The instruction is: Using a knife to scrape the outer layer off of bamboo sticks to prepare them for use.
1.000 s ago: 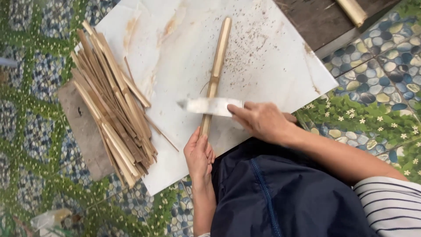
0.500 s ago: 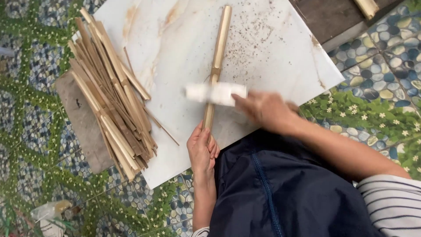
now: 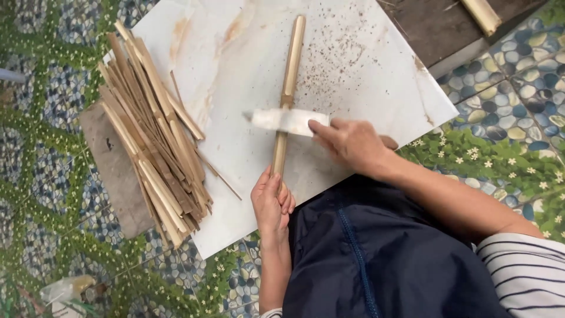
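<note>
A long pale bamboo stick (image 3: 290,76) lies lengthwise on a white marble-look slab (image 3: 365,70). My left hand (image 3: 272,201) grips the stick's near end, at the slab's front edge. My right hand (image 3: 352,144) holds a broad-bladed knife (image 3: 282,120) by its handle, the blade lying across the stick about midway along it. My lap, in dark blue cloth, fills the lower right.
A heap of several split bamboo strips (image 3: 154,132) lies on the slab's left side, partly over a brown board (image 3: 115,171). Another bamboo piece (image 3: 481,14) rests on a dark plank at the top right. Patterned pebble-and-flower flooring (image 3: 41,194) surrounds everything.
The knife blade has travelled away from me along the stick, from near my left hand to about its middle. My left hand has stayed on the stick's near end.
</note>
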